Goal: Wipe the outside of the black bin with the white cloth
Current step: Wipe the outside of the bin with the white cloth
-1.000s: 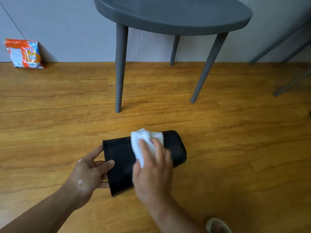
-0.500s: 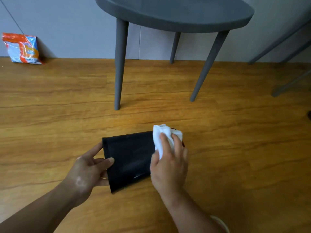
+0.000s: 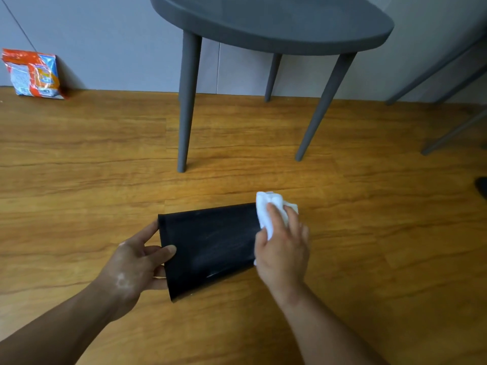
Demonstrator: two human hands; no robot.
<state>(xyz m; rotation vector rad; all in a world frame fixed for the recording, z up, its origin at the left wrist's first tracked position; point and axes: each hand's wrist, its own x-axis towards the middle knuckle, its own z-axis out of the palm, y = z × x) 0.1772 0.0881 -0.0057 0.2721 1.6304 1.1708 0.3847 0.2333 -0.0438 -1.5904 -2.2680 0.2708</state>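
The black bin [image 3: 210, 246] lies on its side on the wooden floor, its open mouth towards the left. My left hand [image 3: 134, 264] grips the rim at the mouth, thumb on the outside. My right hand [image 3: 283, 246] presses the crumpled white cloth [image 3: 268, 206] against the bin's closed right end; the fingers lie over the cloth and hide much of it and the bin's end. Faint wipe streaks show on the bin's upper side.
A grey round table [image 3: 276, 25] stands just beyond the bin, with its nearest leg [image 3: 187, 101] close behind. More grey legs [image 3: 448, 75] slant in at the right. An orange and blue packet [image 3: 33, 73] leans against the wall at far left.
My right hand has slid the cloth along the bin from its middle to its right end. My left hand has kept its hold on the rim.
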